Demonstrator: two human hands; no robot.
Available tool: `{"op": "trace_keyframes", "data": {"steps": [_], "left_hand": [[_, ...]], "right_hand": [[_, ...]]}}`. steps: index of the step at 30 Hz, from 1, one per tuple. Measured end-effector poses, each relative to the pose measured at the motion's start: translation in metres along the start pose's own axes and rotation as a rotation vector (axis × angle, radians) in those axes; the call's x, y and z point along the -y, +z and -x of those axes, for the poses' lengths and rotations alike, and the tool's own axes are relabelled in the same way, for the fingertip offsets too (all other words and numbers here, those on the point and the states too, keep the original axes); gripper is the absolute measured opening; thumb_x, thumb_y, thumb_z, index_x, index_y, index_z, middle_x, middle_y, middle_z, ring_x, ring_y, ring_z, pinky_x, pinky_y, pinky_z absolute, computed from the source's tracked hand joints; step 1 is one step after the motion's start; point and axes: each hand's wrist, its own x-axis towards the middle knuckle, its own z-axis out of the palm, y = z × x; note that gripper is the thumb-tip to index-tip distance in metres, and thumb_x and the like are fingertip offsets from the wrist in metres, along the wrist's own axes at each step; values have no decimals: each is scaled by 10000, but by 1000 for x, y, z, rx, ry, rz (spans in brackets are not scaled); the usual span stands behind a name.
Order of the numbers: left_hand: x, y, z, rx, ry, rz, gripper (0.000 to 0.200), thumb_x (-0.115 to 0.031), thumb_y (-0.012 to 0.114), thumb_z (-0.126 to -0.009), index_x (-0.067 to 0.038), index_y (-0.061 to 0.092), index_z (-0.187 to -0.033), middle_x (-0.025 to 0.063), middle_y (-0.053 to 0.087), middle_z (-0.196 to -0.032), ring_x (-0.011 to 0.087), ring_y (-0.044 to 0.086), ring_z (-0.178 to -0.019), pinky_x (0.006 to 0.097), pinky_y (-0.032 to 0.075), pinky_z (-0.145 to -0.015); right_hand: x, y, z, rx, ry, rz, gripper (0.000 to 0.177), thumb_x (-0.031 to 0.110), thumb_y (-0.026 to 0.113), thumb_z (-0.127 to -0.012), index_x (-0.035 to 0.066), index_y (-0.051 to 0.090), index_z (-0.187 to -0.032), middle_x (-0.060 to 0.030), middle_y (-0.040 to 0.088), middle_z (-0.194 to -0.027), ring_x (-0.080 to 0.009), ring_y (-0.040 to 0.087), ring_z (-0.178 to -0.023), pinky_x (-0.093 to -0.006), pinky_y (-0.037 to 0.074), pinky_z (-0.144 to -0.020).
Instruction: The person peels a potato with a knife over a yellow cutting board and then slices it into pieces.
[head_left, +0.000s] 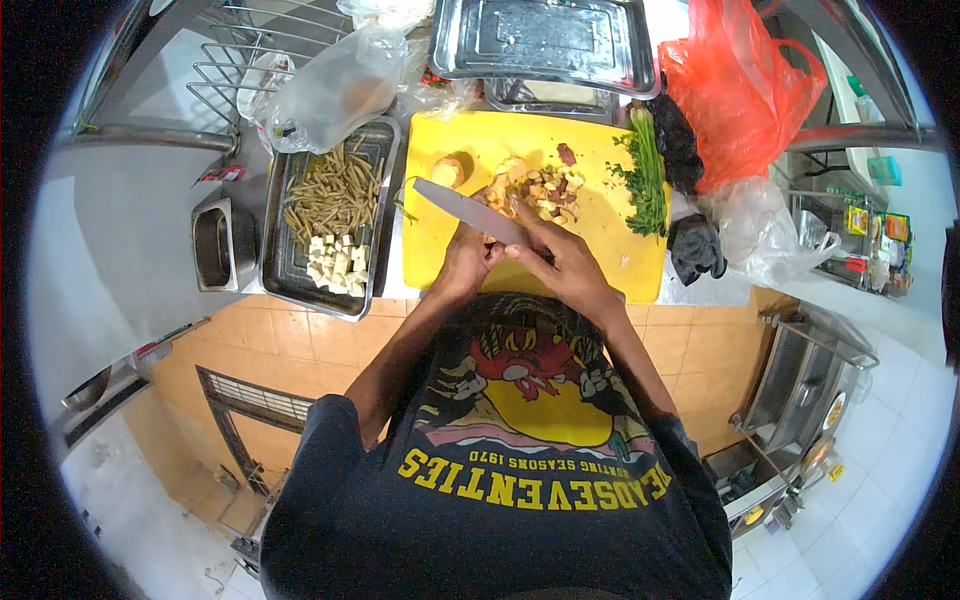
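A broad-bladed knife is in my right hand, its tip pointing to the far left over the yellow cutting board. My left hand is closed just below the blade, near the board's front edge. The blade partly hides its fingers, and what they hold cannot be made out. Beyond the blade lies a pile of chopped pale and brown pieces. A round, pale yellow-brown piece rests at the left of the board. Leafy green herbs lie along the right side.
Left of the board, a metal tray holds cut green beans and white cubes. Beside it stands a small steel container. Metal trays are behind the board. A red plastic bag and black bundles sit at right.
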Motion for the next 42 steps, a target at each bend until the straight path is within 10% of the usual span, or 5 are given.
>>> {"op": "trace_keyframes", "data": {"steps": [7,13,16,28,42], "left_hand": [[-38,16,11,15,-216,219,382,-399,297,-1052,-92,471,-1198,-17,466,-908,72,300,-603,204,256,-508],[-22,-1,1,110,-263,348,431,-488,337,-1022,-139,488,-1225,-23,534,-954,49,416,-646,179,304,-507],[-26,5,8,59,27,-318,506,-516,313,-1018,-148,426,-1347,-11,527,-1065,51,449,-752,169,373,-575],[-30,3,17,287,147,-65,630,-248,435,-1026,-32,84,-1502,114,385,-1383,204,389,-1270,332,301,-1073],[-34,2,16,175,-39,-112,590,-158,447,-1011,-8,130,-1485,128,349,-1404,215,388,-1264,307,410,-972]], "right_hand": [[-5,-3,-3,-5,81,-74,497,295,587,-960,23,495,-1365,-145,630,-1123,-166,576,-924,-297,455,-882],[-14,-8,-10,-20,254,-279,599,420,530,-969,30,428,-1412,-217,517,-1360,-285,501,-1267,-360,383,-1045],[-3,-9,-7,3,-24,73,652,442,542,-956,34,383,-1438,-243,510,-1354,-312,494,-1274,-369,373,-1054],[8,-4,1,43,84,-85,584,265,623,-934,61,406,-1436,-179,607,-1231,-202,598,-1033,-318,445,-910],[-3,9,0,-110,32,2,548,362,605,-928,98,475,-1390,-240,596,-1225,-365,591,-1127,-404,460,-953]]}}
